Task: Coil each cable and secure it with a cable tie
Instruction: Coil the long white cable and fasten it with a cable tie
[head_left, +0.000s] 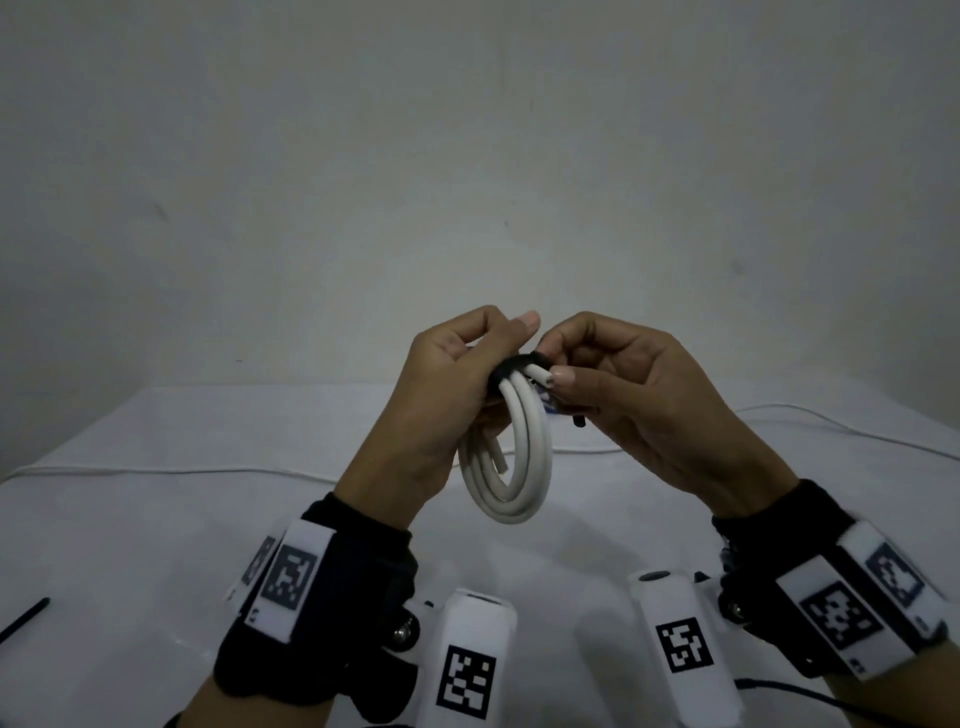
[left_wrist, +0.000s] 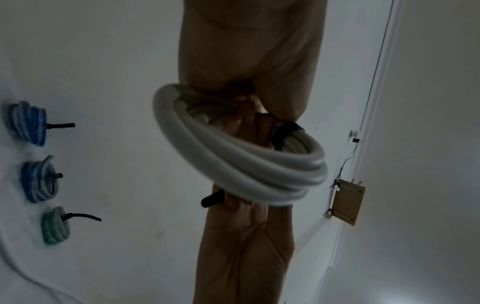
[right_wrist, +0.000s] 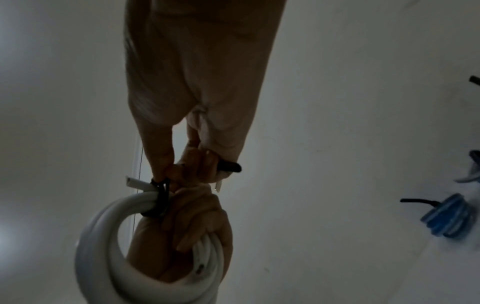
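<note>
A thick white cable (head_left: 524, 467) is wound into a coil and held up above the white table (head_left: 156, 519). My left hand (head_left: 457, 384) grips the coil at its top, fingers curled round the strands. A black cable tie (head_left: 517, 364) wraps over the strands there. My right hand (head_left: 576, 374) pinches the tie, whose free black end (head_left: 578, 422) sticks out below its fingers. In the left wrist view the white coil (left_wrist: 241, 160) hangs between both hands with the tie band (left_wrist: 285, 131) round it. The right wrist view shows the tie loop (right_wrist: 161, 197) on the coil (right_wrist: 103, 236) and its tail (right_wrist: 231, 166).
Three coiled cables with black ties lie on the table: two blue (left_wrist: 26, 123) (left_wrist: 39, 181) and a green one (left_wrist: 54, 226). A thin white cord (head_left: 156, 470) runs across the table's far side. A loose black tie (head_left: 23, 618) lies at the left edge.
</note>
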